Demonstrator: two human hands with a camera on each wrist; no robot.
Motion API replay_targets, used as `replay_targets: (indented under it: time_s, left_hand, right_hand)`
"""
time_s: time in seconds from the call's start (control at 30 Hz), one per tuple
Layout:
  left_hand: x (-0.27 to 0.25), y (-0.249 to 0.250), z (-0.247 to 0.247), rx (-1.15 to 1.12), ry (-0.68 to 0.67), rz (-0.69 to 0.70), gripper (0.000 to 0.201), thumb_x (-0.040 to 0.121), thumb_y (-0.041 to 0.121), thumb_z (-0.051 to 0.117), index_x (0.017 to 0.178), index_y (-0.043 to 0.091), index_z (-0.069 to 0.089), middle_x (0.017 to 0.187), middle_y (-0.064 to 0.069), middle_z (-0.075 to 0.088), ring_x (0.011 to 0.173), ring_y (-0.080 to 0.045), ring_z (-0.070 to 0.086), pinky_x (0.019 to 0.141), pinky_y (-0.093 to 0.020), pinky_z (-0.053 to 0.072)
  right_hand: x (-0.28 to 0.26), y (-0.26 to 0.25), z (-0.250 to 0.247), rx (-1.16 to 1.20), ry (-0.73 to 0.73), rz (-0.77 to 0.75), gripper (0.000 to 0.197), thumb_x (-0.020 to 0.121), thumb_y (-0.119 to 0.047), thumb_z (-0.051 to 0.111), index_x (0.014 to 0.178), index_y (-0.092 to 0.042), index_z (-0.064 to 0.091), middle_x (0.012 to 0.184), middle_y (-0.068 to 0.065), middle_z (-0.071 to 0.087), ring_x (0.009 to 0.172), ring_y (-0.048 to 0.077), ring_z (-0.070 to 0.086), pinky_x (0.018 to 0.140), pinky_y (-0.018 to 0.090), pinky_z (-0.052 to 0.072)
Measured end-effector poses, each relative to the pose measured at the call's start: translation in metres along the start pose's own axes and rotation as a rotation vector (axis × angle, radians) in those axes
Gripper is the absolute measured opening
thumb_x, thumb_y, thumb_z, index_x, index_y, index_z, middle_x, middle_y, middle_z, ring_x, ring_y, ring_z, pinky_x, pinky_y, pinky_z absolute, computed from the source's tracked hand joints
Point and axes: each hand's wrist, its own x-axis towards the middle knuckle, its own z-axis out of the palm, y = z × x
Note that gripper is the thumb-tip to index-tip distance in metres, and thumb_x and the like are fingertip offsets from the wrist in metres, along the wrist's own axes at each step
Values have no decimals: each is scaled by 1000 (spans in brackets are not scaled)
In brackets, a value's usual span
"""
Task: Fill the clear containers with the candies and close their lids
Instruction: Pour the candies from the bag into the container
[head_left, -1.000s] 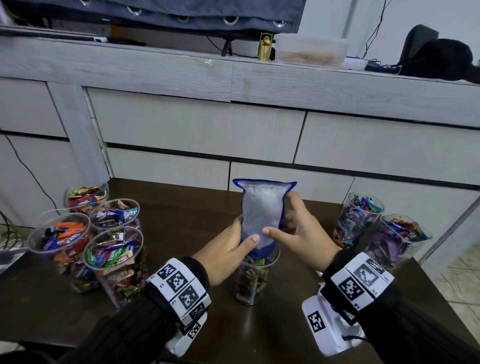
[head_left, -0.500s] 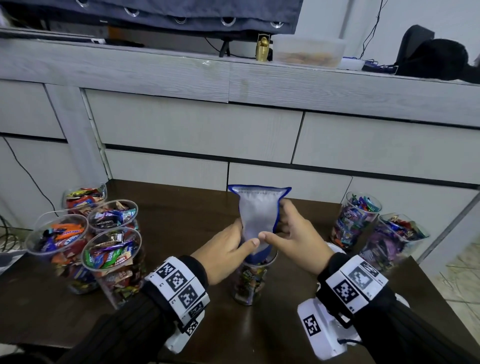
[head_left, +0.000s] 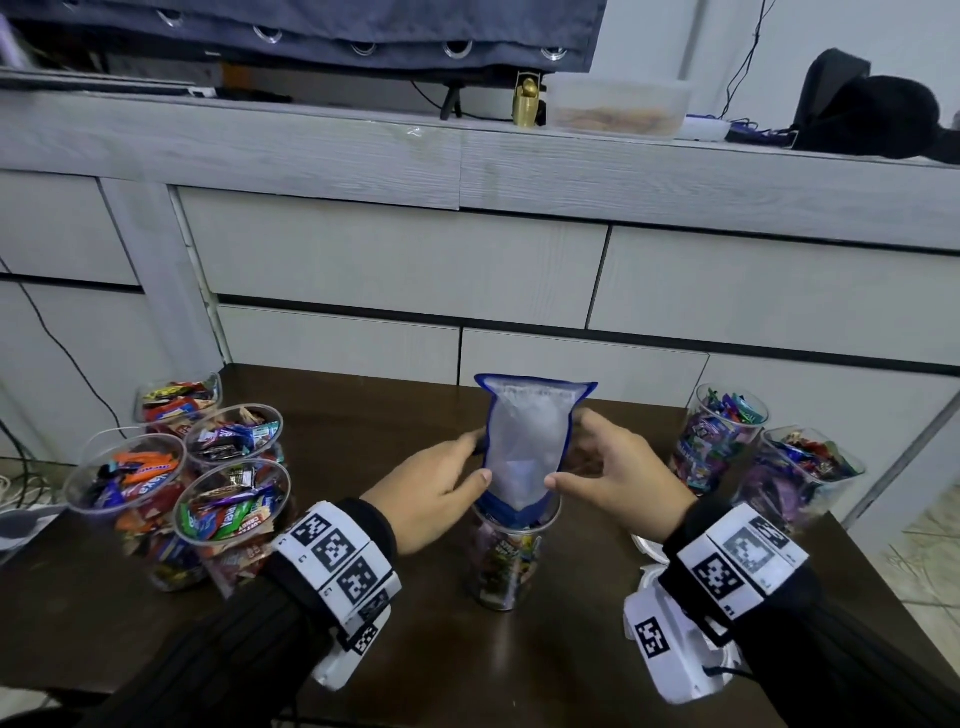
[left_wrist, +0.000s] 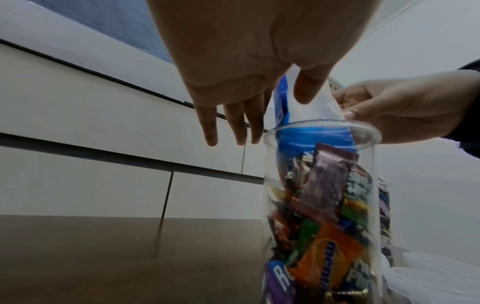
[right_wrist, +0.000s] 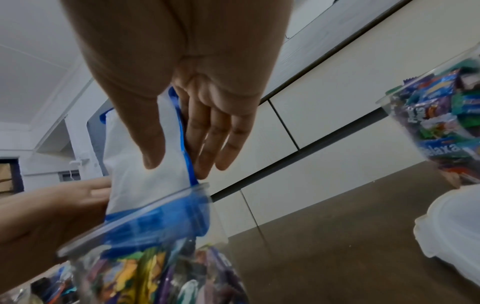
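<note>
Here, a white bag with blue edges (head_left: 524, 447) stands upside down with its mouth pushed into the top of a tall clear container (head_left: 506, 558) in the middle of the dark desk (head_left: 363, 415). The container is nearly full of candies (left_wrist: 324, 216) in bright wrappers. The left hand (head_left: 436, 493) is on the left side of the bag, with its thumb on the front and its fingers behind, so it pinches the bag. The right hand (head_left: 618, 478) does the same on the right side, thumb in front and fingers behind. The two hands are apart, with the bag between them. Four more clear pots of candies (head_left: 182, 478) sit close together at the left of the desk with open tops. Two other pots of candies (head_left: 753, 457) stand at the right. A white lid (right_wrist: 451, 226) lies on the desk by the right wrist.
</note>
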Motion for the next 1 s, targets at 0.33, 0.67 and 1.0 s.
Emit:
replay_targets:
  time_s: [0.33, 0.67, 1.0]
  left_hand:
    - [-3, 7, -9, -162, 127, 48, 25, 104, 27, 41, 124, 17, 52, 109, 1, 67, 98, -10, 64, 86, -45, 52]
    - [-2, 11, -3, -166, 85, 3, 33, 104, 27, 40, 135, 19, 46, 124, -1, 63, 112, -15, 60, 95, -45, 50]
    - [-3, 13, 0, -190, 72, -5, 33, 104, 27, 40, 136, 20, 45, 125, -1, 64, 114, -15, 61, 96, -44, 49]
  right_hand:
    - [4, -14, -13, 20, 101, -34, 44, 81, -22, 72, 120, -16, 53, 107, -3, 68, 98, 10, 64, 88, 35, 53]
    - [0, -17, -5, 10, 16, -69, 55, 81, -24, 72, 131, -19, 47, 118, -5, 64, 105, 6, 61, 88, 27, 54]
    - [0, -13, 1, -85, 11, -50, 63, 79, -22, 74, 132, -22, 39, 116, -5, 63, 102, 9, 62, 82, 16, 50]
